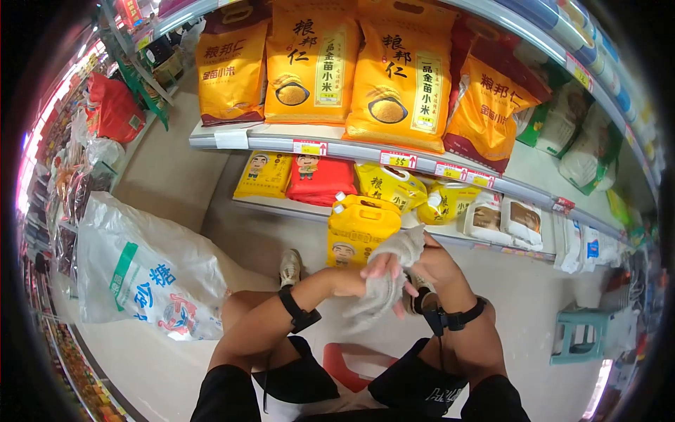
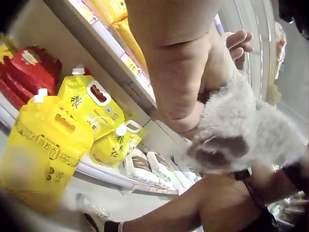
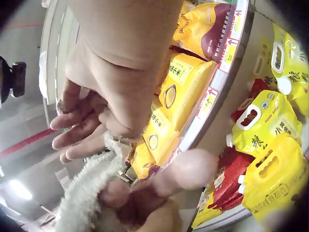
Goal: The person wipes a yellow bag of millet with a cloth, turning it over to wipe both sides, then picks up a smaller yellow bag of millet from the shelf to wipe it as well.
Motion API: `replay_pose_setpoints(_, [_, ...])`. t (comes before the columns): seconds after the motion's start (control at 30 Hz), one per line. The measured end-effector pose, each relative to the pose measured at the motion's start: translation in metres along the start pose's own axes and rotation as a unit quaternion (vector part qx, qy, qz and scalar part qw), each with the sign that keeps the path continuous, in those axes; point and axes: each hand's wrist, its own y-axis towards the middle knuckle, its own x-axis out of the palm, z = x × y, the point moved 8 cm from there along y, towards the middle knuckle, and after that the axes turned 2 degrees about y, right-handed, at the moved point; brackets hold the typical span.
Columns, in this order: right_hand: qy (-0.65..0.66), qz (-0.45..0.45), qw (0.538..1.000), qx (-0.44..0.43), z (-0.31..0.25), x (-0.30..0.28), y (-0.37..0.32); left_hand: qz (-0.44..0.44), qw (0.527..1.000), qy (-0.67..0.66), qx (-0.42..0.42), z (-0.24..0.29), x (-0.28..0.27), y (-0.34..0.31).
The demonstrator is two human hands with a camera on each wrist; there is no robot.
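A fluffy grey-white cloth [image 1: 385,281] is bunched between my two hands in front of my knees. My left hand [image 1: 351,280] grips it, with its fingers [image 1: 382,266] curled over the fabric. My right hand [image 1: 430,261] is against the other side of the cloth. In the right wrist view, the fingers [image 3: 77,128] of that hand are spread and loosely bent, and the cloth [image 3: 84,195] touches it near the thumb. The left wrist view shows the cloth [image 2: 241,121] hanging in folds beside my left hand [image 2: 188,92].
A yellow handled bag [image 1: 362,228] stands on the floor ahead, before a low shelf with more yellow bags and a red bag [image 1: 322,179]. Large orange millet bags [image 1: 401,77] line the shelf above. A big white sack [image 1: 155,274] is at left, a green stool [image 1: 580,334] at right.
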Motion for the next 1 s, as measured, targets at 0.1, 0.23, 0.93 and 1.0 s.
replay_pose_setpoints(0.1, [-0.048, -0.021, 0.999, 0.017, -0.012, 0.027, 0.019, -0.07, 0.995, 0.009, -0.073, 0.01, 0.007, -0.004])
replay_pose_setpoints(0.23, [-0.024, 0.087, 0.994, 0.062, 0.007, 0.016, 0.024, -0.13, 0.987, 0.036, -0.083, 0.001, 0.018, -0.002])
replay_pose_setpoints(0.93, [-0.081, 0.097, 0.952, 0.277, 0.091, -0.008, 0.015, 0.291, 0.912, 0.151, 0.244, 0.095, -0.031, -0.057])
replay_pose_setpoints(1.0, [-0.138, 0.049, 0.951, 0.274, 0.097, -0.018, 0.013, 0.301, 0.85, 0.386, 0.193, 0.104, -0.013, -0.052])
